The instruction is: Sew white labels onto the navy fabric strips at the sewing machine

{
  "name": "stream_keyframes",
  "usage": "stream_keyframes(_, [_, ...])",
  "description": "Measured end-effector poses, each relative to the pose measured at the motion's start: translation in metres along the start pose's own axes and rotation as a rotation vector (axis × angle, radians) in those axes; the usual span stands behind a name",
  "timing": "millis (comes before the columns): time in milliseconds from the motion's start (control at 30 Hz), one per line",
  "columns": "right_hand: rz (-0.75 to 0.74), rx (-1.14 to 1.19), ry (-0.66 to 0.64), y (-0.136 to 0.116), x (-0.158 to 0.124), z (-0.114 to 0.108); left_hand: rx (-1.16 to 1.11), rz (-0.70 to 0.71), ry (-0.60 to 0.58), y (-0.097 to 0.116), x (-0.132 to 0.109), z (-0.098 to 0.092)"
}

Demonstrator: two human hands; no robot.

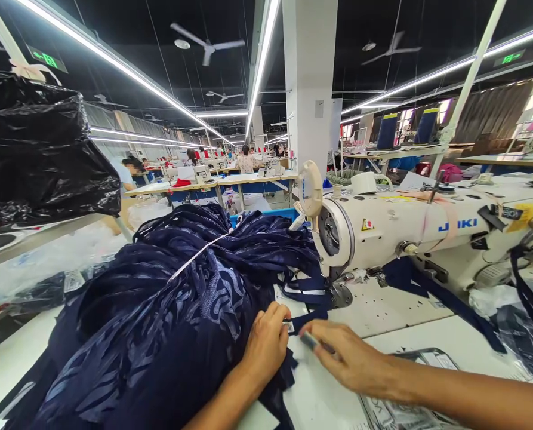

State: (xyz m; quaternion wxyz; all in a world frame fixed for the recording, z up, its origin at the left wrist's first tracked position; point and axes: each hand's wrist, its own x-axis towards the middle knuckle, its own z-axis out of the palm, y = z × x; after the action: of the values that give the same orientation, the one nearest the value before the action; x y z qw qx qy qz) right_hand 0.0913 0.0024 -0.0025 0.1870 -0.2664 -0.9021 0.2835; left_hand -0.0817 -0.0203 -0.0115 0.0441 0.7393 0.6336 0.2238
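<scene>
My left hand (268,337) is closed, its thumb and fingertips pinching the end of a navy fabric strip (313,319) beside a small white label (289,326). That strip runs toward the needle area of a white sewing machine (382,227). Just to the right, my right hand (344,355) is closed around a small grey tool (310,340), blurred, its kind unclear; its tip points at the label. A large bundle of navy strips (159,298), bound with a white tie (199,257), lies against my left forearm.
A clear plastic packet (409,382) lies under my right forearm. More navy strips (454,304) trail behind the machine's arm. A black plastic bag (42,149) hangs at the left. Farther back are a white pillar (311,83), sewing tables and several people.
</scene>
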Motion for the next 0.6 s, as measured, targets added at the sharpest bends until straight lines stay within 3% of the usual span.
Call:
stream_keyframes(67, [-0.038, -0.074, 0.071, 0.01, 0.003, -0.002, 0.082, 0.062, 0.016, 0.0, -0.002, 0.0])
stream_keyframes(200, [-0.079, -0.188, 0.029, 0.016, 0.01, -0.008, 0.259, 0.268, 0.04, -0.004, -0.008, -0.005])
stream_keyframes(300, [-0.044, -0.26, 0.006, 0.013, 0.016, -0.009, 0.239, 0.417, 0.017, -0.008, -0.014, -0.01])
stream_keyframes(500, [0.004, -0.288, 0.101, 0.015, 0.037, 0.004, 0.172, 0.418, 0.01, -0.009, -0.022, -0.011])
stream_keyframes(600, [0.048, -0.256, 0.081, 0.018, 0.048, 0.01, 0.189, 0.373, -0.035, -0.008, -0.023, -0.011])
